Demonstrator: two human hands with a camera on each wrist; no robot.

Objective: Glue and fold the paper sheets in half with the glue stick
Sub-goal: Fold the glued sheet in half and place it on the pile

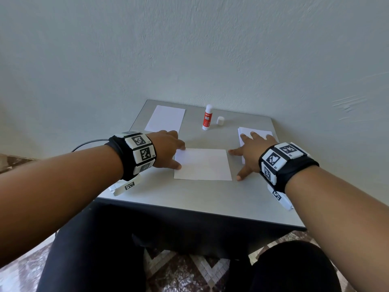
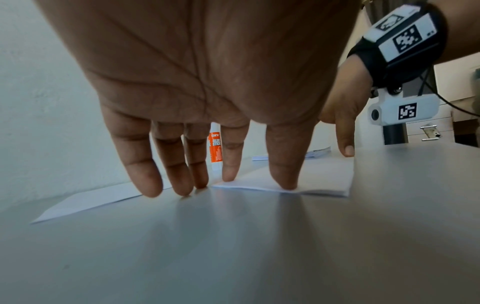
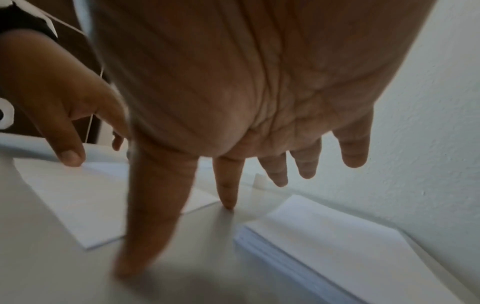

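Observation:
A folded white paper sheet (image 1: 203,164) (image 2: 311,179) (image 3: 78,197) lies flat in the middle of the grey table (image 1: 168,199). My left hand (image 1: 168,148) (image 2: 207,102) stands at its left edge with straight, spread fingers, thumb and index tips touching the paper's edge. At the sheet's right edge, my right hand (image 1: 250,150) (image 3: 233,102) is spread, its thumb and index tips on the table beside the paper. The red and white glue stick (image 1: 207,118) (image 2: 215,148) stands uncapped at the back, its white cap (image 1: 220,120) beside it. Neither hand holds anything.
A flat white sheet (image 1: 165,119) (image 2: 91,201) lies at the back left. A stack of folded sheets (image 1: 255,133) (image 3: 337,242) sits at the right, partly under my right hand's fingers. The wall rises directly behind the table.

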